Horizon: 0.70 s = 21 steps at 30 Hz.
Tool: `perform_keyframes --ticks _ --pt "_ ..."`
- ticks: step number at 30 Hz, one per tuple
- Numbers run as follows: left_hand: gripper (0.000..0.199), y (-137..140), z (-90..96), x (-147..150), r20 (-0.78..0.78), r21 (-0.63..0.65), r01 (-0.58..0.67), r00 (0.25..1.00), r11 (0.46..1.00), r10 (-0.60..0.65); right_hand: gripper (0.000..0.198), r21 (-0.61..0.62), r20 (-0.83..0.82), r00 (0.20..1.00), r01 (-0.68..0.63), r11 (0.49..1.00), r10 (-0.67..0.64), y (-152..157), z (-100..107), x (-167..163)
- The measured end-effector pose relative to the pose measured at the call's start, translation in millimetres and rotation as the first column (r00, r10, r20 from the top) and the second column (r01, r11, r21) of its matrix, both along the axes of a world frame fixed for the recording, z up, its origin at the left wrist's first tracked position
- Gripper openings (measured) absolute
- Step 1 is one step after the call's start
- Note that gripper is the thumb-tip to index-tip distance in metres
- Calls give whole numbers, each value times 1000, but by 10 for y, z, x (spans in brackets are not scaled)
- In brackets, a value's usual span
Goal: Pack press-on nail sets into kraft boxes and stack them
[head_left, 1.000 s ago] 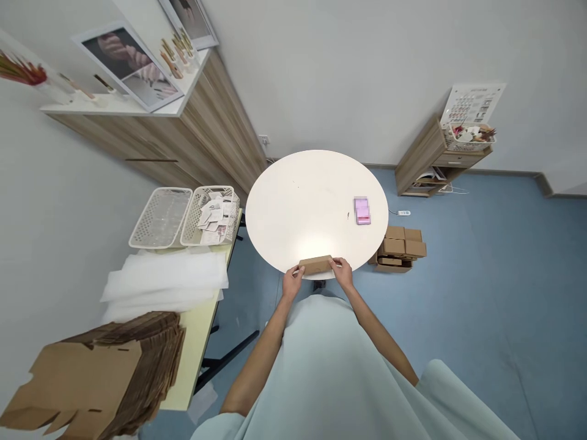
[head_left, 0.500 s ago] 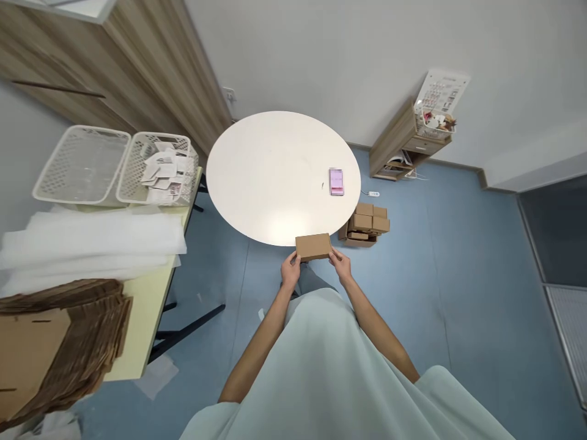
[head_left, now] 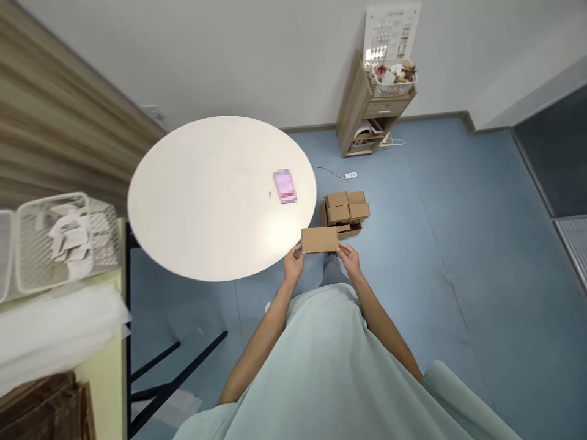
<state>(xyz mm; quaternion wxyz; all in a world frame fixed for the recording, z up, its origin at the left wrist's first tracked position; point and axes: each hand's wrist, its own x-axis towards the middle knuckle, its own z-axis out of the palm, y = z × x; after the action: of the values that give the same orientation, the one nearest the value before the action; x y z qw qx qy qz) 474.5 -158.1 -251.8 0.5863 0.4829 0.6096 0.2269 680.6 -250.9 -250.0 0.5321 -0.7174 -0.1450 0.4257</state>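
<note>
A small brown cardboard box [head_left: 320,240], closed and level, is held out in front of my body. My left hand [head_left: 294,263] grips its left end, and my right hand [head_left: 350,260] grips the right end. Beyond the box, on the floor, several similar brown boxes [head_left: 339,214] sit stacked in a larger open carton [head_left: 351,231]. To the left stands a white oval table [head_left: 206,201] with a phone-like pink item [head_left: 285,186], blurred in view, near its right side. A tiny dark object [head_left: 270,195] lies beside it.
At left, a pale yellow table [head_left: 103,373] bears a white basket of paper slips [head_left: 55,244], white foam sheets [head_left: 59,333] and flattened cardboard [head_left: 46,409]. A wooden cabinet [head_left: 353,110] with a basket stands by the wall. A power strip [head_left: 350,175] lies on the floor.
My view has turned to the right, so the oval table now sits further left. Both hands still hold the box, which has moved from the table's edge toward the stacked boxes.
</note>
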Motion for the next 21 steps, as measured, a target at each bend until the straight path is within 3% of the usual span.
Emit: perform_keyframes --ticks 5,10,16,21 --pt "41 190 -208 1240 -35 -55 62 997 997 -64 58 -61 72 997 38 997 -33 129 -149 1164" --pt "43 383 -411 2271 -4 -136 115 993 984 -117 52 -138 151 987 -28 990 49 261 -243 2248" --pt "41 786 -703 2958 35 -131 200 980 971 -197 52 -215 195 971 -92 972 135 709 -531 3118" --pt "38 1268 -1148 3368 -45 -80 258 964 963 -262 50 -254 261 952 -96 963 163 1150 -963 3571"
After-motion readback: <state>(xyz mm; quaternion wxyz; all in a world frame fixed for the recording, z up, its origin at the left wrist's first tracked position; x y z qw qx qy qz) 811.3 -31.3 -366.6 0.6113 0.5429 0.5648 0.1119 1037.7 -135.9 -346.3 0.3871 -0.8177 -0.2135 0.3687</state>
